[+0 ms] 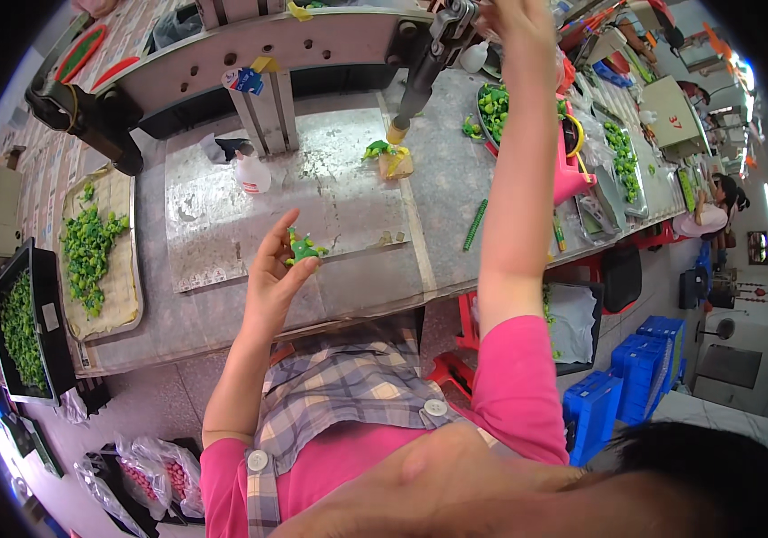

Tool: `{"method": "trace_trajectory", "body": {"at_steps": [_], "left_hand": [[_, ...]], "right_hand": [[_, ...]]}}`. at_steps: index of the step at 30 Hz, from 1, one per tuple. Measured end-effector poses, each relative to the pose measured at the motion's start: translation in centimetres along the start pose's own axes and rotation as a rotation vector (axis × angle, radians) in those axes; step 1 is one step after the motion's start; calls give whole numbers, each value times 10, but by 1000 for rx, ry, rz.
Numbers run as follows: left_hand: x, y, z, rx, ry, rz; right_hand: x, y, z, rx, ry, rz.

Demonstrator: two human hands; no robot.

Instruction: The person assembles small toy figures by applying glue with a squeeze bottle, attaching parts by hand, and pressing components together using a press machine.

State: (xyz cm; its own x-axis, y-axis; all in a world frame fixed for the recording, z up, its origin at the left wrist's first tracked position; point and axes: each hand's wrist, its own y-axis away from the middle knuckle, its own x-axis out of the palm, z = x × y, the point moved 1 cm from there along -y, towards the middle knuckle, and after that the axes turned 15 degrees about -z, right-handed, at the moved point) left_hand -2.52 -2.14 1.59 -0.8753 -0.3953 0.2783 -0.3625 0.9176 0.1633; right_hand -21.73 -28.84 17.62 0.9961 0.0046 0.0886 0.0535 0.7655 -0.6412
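Green small figure (303,249) sits mid-frame, pinched between thumb and fingers of the left hand (278,262), above a worn metal plate (339,202). Right hand (511,20) reaches up to the top edge, beside a dark press lever (420,85); cut off there, so cannot tell whether its fingers close on anything.

Containers, left of frame: cloth-lined tray (120,300), green pieces heaped on the liner; black crate (58,351) next to it, also full of green pieces. Lower left: clear plastic bags (138,446) with pink-red pieces inside.

Upper right: round dish (484,132) piled with green pieces, partly behind the right forearm; pink container (570,184) beside it; metal tray (642,199) farther right, more green pieces. Lower right: stacked blue crates (639,369).
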Motion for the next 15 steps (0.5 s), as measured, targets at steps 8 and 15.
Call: {"method": "trace_trajectory", "body": {"at_steps": [8, 15], "left_hand": [[6, -14, -3, -26, -5, -28], [19, -37, -7, 1, 38, -18]], "right_hand": [[-18, 170, -83, 28, 729, 216], [8, 190, -77, -137, 880, 265]]}}
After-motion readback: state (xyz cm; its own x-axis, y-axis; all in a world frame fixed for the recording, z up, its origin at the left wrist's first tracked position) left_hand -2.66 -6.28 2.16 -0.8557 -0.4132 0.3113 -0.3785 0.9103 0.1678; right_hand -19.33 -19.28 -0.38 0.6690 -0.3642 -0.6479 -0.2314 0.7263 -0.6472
